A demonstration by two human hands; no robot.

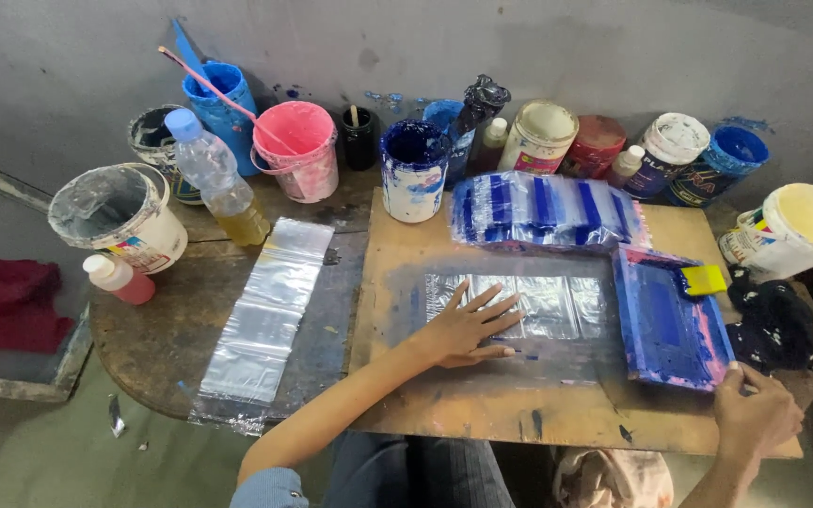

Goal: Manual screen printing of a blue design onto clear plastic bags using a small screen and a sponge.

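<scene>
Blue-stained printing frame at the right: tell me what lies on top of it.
A yellow-handled squeegee rests on the blue-stained printing frame, near its far end. The right hand grips its near corner, covering that part.

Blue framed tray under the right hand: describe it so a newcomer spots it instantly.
Start at the wooden board on the round table. At its right end lies a rectangular blue-inked frame with pink edges, the right hand gripping its near corner. Unlike the clear plastic sheet under the left hand, it carries a yellow-handled scraper.

Plastic sheet (pixel 538 306) lies on board (pixel 482 414); frame (pixel 670 325) right, tubs (pixel 414 169) seemingly behind.
</scene>
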